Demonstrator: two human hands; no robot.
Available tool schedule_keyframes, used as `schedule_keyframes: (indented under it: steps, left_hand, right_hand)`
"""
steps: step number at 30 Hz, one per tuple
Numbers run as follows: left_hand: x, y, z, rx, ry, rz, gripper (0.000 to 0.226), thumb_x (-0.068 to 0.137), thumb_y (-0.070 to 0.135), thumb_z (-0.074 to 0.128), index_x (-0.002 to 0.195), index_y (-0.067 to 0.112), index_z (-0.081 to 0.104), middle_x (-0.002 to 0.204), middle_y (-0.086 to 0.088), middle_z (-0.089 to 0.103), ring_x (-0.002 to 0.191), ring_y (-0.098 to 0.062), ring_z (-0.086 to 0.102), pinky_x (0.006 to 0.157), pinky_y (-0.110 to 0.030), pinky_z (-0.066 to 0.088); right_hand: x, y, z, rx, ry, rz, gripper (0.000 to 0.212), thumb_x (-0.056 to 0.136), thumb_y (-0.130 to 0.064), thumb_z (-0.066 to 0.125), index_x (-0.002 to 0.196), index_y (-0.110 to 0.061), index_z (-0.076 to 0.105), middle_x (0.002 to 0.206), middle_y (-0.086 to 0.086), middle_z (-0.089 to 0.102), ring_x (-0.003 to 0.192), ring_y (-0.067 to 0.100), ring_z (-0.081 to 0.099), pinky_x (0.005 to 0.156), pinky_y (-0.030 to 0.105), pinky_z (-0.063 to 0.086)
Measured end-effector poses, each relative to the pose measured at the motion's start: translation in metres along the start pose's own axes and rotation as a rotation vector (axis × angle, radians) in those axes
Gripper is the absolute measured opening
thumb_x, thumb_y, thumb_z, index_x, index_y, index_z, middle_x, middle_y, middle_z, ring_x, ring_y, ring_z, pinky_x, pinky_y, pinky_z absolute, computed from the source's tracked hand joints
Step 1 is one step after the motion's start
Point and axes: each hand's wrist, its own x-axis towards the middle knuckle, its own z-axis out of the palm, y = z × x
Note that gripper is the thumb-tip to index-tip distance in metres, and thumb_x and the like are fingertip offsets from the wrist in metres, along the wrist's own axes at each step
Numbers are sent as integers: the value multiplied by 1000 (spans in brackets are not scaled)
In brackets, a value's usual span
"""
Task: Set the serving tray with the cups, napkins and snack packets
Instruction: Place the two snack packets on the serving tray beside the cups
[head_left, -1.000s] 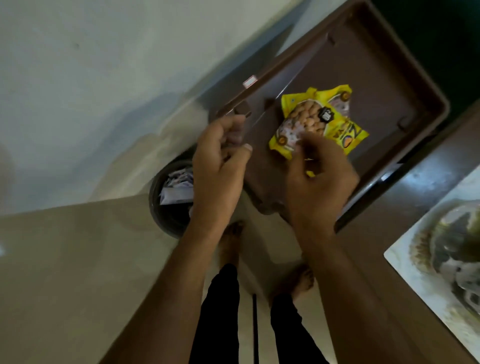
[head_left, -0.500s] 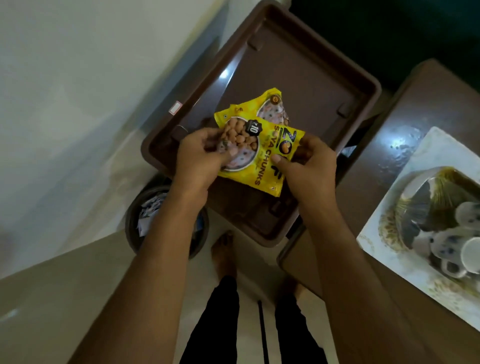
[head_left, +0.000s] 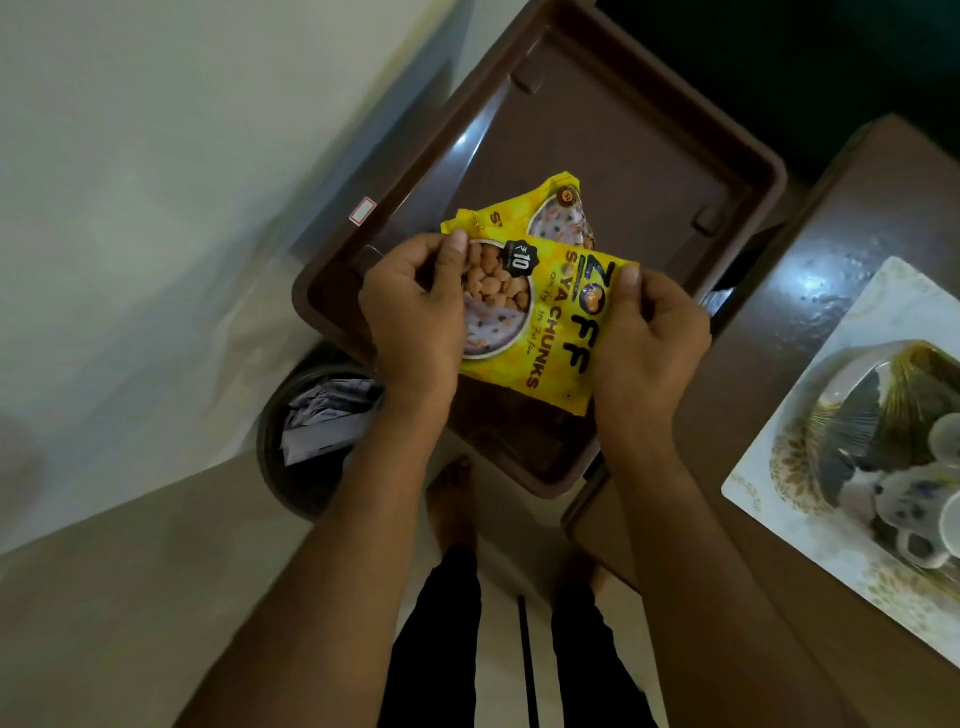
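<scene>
A yellow soya-chunks snack packet (head_left: 540, 322) is held over the brown serving tray (head_left: 649, 171). My left hand (head_left: 415, 317) pinches its left edge and my right hand (head_left: 649, 338) pinches its right edge. A second yellow packet (head_left: 550, 213) lies on the tray just behind it, partly hidden by the first. White patterned cups (head_left: 914, 509) stand on a white floral tray (head_left: 789, 488) at the right edge of the view.
A dark wooden table (head_left: 779, 322) carries the floral tray and borders the brown tray's right side. A round bin (head_left: 306, 431) with crumpled paper stands on the floor under my left forearm. My bare feet and black trousers show below.
Both hands lifted a second yellow packet over the tray, one hand on each edge. The view shifted, bringing the table and the cups further in at the right.
</scene>
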Motion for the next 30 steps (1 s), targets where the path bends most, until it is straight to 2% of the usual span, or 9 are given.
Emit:
schedule_keyframes:
  steps: [3, 9, 12, 14, 18, 21, 23, 25, 30]
  left_hand:
    - [-10, -4, 2, 108, 73, 145, 26, 106, 30, 58, 98, 13, 77, 84, 12, 72, 80, 3, 71, 71, -6, 54]
    - [-18, -15, 2, 259, 97, 261, 27, 109, 26, 51, 98, 9, 69, 84, 11, 65, 73, 4, 61, 63, -3, 46]
    - [-20, -21, -3, 439, 18, 186, 29, 108, 30, 50, 92, 14, 68, 75, 13, 61, 63, 1, 57, 53, -6, 41]
    - [-20, -28, -10, 564, -67, 116, 29, 102, 30, 55, 82, 14, 68, 66, 8, 61, 57, -10, 57, 48, -20, 45]
    - [-18, -21, -22, 727, -130, 57, 38, 95, 42, 59, 74, 13, 72, 61, 2, 66, 55, -19, 63, 54, -30, 54]
    - [-10, -7, -22, 614, -36, 99, 39, 100, 45, 55, 87, 14, 74, 72, 4, 72, 62, -7, 67, 62, -25, 58]
    - [0, 0, -16, 496, -37, 64, 35, 103, 41, 54, 85, 16, 71, 68, 10, 67, 61, 5, 63, 60, -8, 49]
    - [12, 3, -6, 426, -107, -7, 34, 104, 40, 56, 78, 22, 69, 60, 10, 62, 56, 7, 60, 56, -7, 41]
    - [38, 1, 17, 172, -158, -258, 20, 100, 22, 64, 91, 13, 80, 84, -3, 78, 82, -20, 75, 85, -44, 63]
  right_hand:
    - [-2, 2, 4, -161, 86, -124, 33, 109, -23, 51, 76, -16, 53, 61, -11, 49, 54, 1, 46, 52, 23, 35]
    - [6, 9, 1, -309, 35, -288, 29, 109, -22, 49, 80, -15, 51, 70, -4, 51, 59, 8, 43, 53, 18, 31]
    - [12, 14, -3, -467, -49, -270, 28, 108, -24, 53, 86, -9, 60, 74, -2, 58, 64, 15, 55, 58, 29, 43]
    - [15, 15, -7, -605, -137, -270, 27, 106, -27, 57, 96, -5, 68, 81, 7, 68, 75, 26, 65, 64, 38, 51]
    - [17, 7, -10, -699, -177, -318, 36, 103, -35, 60, 90, -4, 70, 81, 12, 70, 72, 29, 64, 66, 41, 55]
    - [27, -2, -8, -592, -71, -320, 32, 101, -33, 61, 91, -5, 70, 87, 11, 70, 78, 25, 64, 69, 38, 51]
    - [41, -7, -2, -462, -68, -265, 24, 101, -27, 60, 100, -6, 72, 94, 7, 72, 86, 20, 66, 77, 39, 54]
    - [57, -12, 7, -404, -138, -172, 22, 102, -25, 60, 110, -7, 71, 99, 0, 71, 93, 15, 66, 86, 41, 58]
    - [82, -18, 27, -259, -306, 52, 30, 105, -24, 56, 129, -10, 67, 120, 7, 72, 110, 21, 69, 95, 41, 61]
